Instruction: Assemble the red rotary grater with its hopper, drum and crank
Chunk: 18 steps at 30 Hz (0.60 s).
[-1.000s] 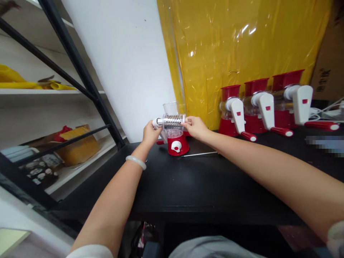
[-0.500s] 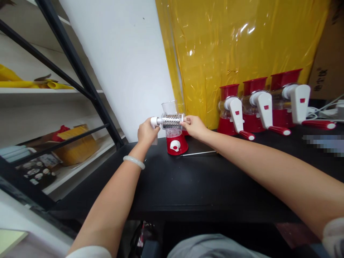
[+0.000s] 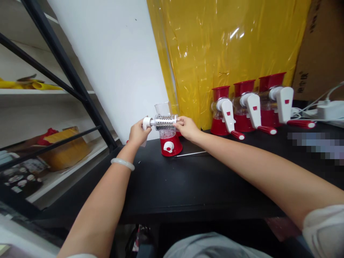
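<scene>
A perforated metal drum (image 3: 164,123) lies sideways in the clear body of a grater with a red base (image 3: 172,145) and a white knob on its front. My left hand (image 3: 138,133) is closed around the white crank handle (image 3: 146,123) at the drum's left end. At the right end, the fingers of my right hand (image 3: 186,127) pinch the white end of the drum. A thin metal rod (image 3: 191,154) lies on the table beside the base.
Three assembled red and white graters (image 3: 244,114) stand at the right of the black table (image 3: 172,190). Behind them hangs a yellow sheet (image 3: 228,43). A white adapter with cables (image 3: 330,109) lies far right. Black-framed shelves (image 3: 67,161) are at the left.
The camera view has shifted, so the grater, the hands and the row of graters appear further left. Both hands keep their hold.
</scene>
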Tool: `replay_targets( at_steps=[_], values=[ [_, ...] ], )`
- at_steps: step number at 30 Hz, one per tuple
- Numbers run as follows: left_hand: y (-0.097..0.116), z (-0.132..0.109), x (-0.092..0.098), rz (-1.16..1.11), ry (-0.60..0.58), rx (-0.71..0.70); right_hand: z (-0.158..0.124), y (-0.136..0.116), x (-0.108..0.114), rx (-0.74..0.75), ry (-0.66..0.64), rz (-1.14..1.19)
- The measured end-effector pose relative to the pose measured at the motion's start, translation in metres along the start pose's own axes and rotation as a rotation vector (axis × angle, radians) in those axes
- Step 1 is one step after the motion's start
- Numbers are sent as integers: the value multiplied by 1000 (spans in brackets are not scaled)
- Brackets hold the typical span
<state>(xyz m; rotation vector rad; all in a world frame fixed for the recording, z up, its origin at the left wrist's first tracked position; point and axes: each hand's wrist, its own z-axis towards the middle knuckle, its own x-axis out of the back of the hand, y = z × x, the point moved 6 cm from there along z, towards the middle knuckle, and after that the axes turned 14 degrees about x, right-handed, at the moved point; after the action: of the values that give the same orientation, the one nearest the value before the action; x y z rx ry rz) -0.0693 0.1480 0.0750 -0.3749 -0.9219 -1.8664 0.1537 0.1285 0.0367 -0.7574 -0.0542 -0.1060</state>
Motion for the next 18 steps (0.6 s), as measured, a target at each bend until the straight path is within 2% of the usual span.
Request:
replay_targets(
  at_steps=[8, 13, 18],
  values=[
    [10, -4, -4, 60, -81, -63, -2, 9, -4, -102, 24, 160],
    [14, -9, -8, 41, -77, -24, -2, 5, -3, -78, 18, 132],
    [13, -12, -14, 19, -95, 85, -2, 2, -2, -87, 42, 111]
  ],
)
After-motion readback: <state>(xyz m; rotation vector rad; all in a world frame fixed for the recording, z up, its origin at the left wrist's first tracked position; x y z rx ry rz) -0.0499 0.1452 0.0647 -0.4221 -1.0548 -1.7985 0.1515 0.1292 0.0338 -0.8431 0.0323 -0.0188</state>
